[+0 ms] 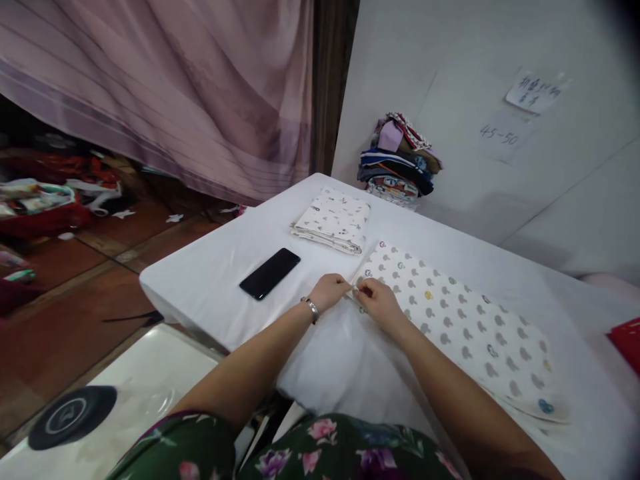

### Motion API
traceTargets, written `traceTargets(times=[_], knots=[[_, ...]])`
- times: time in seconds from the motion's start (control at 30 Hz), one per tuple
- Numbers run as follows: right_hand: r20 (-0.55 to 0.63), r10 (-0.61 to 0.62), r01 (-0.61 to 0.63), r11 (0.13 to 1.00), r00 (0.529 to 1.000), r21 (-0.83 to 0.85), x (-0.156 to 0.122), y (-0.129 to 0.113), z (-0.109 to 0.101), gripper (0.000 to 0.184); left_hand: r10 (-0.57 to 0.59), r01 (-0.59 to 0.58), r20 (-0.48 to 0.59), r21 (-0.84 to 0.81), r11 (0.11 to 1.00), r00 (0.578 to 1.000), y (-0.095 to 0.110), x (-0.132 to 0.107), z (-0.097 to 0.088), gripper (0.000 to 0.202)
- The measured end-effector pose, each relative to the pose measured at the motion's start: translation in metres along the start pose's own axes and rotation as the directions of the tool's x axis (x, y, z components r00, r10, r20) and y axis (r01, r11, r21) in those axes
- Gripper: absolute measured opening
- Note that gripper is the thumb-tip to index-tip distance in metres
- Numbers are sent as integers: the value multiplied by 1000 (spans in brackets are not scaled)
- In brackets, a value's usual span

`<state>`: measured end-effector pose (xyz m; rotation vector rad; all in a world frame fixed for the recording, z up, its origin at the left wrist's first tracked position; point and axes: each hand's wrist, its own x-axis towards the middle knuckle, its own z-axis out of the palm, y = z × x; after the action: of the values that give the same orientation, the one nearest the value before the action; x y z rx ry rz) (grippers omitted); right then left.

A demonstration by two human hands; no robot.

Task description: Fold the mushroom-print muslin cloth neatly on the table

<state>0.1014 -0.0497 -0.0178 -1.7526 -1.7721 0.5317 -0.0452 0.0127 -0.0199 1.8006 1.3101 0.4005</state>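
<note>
A long white cloth (453, 320) with grey animal-head prints and a few coloured ones lies folded lengthwise across the table. At its left end, my left hand (330, 291) pinches the edge, a metal band on its wrist. Close beside it, my right hand (379, 303) also has its fingers closed on the same end of the cloth. The fingertips of both hands nearly meet. Behind them sits a second folded cloth (335, 217), white with small dark prints, in a neat layered square. A black smartphone (270, 273) lies flat to the left of my left hand.
The table wears a white cover (200, 287). A stack of folded clothes (397, 160) stands by the wall behind it. A pink curtain (225, 87) hangs at the back left. A white stool-like surface with a black round object (73, 417) is at the lower left. Something red (627, 343) shows at right.
</note>
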Motion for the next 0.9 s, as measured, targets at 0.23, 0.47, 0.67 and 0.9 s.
traceTargets(times=[0.23, 0.47, 0.67, 0.9], knots=[[23, -49, 52, 978, 999, -200, -4, -1, 16, 8, 40, -40, -7, 65, 997, 999, -6, -1, 2, 20], [34, -104, 108, 973, 994, -204, -8, -3, 18, 13, 88, -88, 5, 90, 992, 996, -13, 1, 3, 44], [124, -194, 188, 981, 973, 56, -8, 7, -8, 25, 85, -84, -1, 155, 984, 996, -11, -1, 6, 28], [36, -95, 102, 948, 995, -303, 39, 34, -23, 46, 34, -13, -57, 335, 942, 998, -2, -11, 8, 25]])
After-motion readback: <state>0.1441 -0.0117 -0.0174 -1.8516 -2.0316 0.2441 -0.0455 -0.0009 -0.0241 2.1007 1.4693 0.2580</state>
